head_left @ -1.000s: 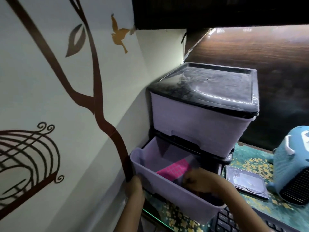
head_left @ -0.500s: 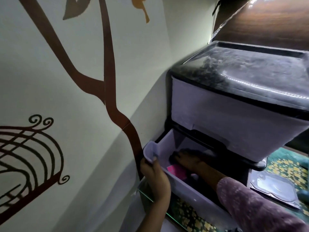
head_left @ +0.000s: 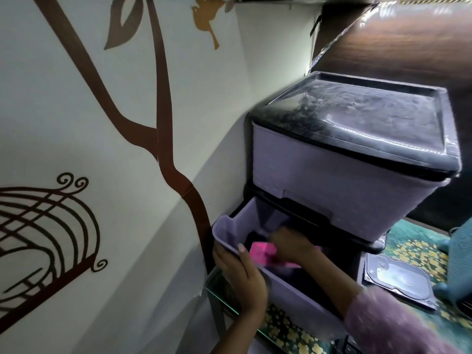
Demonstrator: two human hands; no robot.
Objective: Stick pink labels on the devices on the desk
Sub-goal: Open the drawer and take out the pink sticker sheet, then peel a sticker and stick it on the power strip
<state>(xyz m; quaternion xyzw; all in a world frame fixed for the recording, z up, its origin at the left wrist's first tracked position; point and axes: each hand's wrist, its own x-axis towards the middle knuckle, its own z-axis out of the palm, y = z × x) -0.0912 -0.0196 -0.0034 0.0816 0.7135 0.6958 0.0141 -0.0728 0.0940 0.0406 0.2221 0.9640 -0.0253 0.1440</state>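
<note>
The lower lilac drawer (head_left: 286,287) of a small plastic drawer unit (head_left: 339,175) is pulled out. My left hand (head_left: 240,274) grips the drawer's front rim near its left corner. Inside the drawer, my right hand (head_left: 291,245) closes on a bright pink sheet of labels (head_left: 260,251), which is bent and partly hidden by the fingers. On the desk to the right of the unit, a bare hard drive (head_left: 401,279) lies flat.
A wall with a brown tree decal (head_left: 163,123) stands close on the left. A light blue fan heater (head_left: 459,256) sits at the right edge. The desk has a green floral cover under glass (head_left: 419,251). A keyboard corner (head_left: 350,348) shows at the bottom.
My right hand, which was reaching deep into the drawer, has drawn back toward the front with the pink label sheet. My left hand stays on the rim. The view has shifted.
</note>
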